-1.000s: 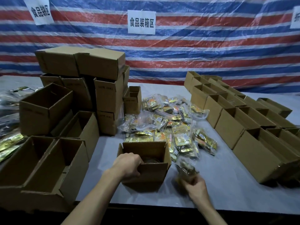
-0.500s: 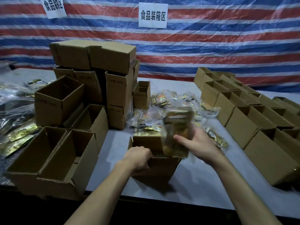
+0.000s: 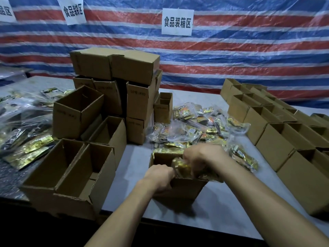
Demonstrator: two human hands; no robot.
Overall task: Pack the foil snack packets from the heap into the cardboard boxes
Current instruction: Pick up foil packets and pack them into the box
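Glossy gold foil packets (image 3: 191,125), matt brown cardboard boxes (image 3: 99,168), clear plastic sheeting (image 3: 249,41).

Grey table (image 3: 222,207), cardboard boxes (image 3: 277,145), foil packet heap (image 3: 194,125)

Near edge: a bare strip of the desk (image 3: 222,207) runs along the front, so hands can slide there.
Middle: the open box (image 3: 179,189) stands here. Its mouth is crowded by the right hand (image 3: 201,157) and a gold packet (image 3: 181,168). The left hand (image 3: 160,177) grips the near rim (little room left inside).
Behind: the heap of packets (image 3: 195,127) lies right up against the box's far side.
Left: two open boxes (image 3: 74,184) stand close, with a bare gap beside the middle box.
Back left: a tall stack of boxes (image 3: 124,82) blocks the way.
Right: a row of open boxes (image 3: 277,139) makes a wall, and a wide bare patch lies before it.
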